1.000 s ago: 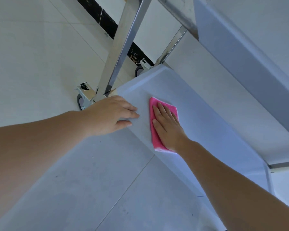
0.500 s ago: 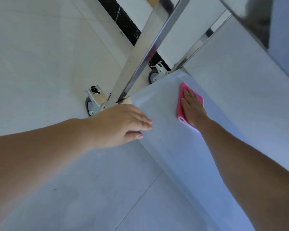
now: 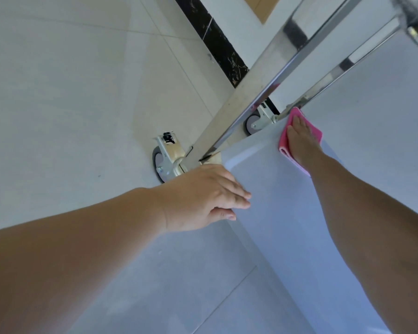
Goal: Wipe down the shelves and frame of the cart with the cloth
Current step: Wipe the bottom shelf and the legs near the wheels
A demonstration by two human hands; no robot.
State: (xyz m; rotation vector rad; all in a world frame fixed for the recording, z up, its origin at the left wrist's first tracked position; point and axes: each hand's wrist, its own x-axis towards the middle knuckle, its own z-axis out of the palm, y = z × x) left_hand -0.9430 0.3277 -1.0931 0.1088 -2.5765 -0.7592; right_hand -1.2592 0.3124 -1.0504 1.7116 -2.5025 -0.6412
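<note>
The cart's pale grey bottom shelf (image 3: pixel 282 213) runs from the centre toward the lower right. A folded pink cloth (image 3: pixel 314 133) lies flat at the shelf's far corner, beside the rear metal post (image 3: pixel 333 75). My right hand (image 3: pixel 301 138) presses on the cloth with straight fingers. My left hand (image 3: pixel 203 198) rests with flat fingers on the shelf's near corner, just below the front metal post (image 3: pixel 258 92).
Two grey caster wheels sit on the tiled floor, the front caster (image 3: pixel 163 162) left of the near post and the rear caster (image 3: pixel 255 124) behind it. A black strip (image 3: pixel 215 42) runs along the wall base. An upper shelf (image 3: pixel 372 112) overhangs at right.
My right hand has slid the pink cloth across the shelf to its far corner by the rear post. My left hand stays on the near corner.
</note>
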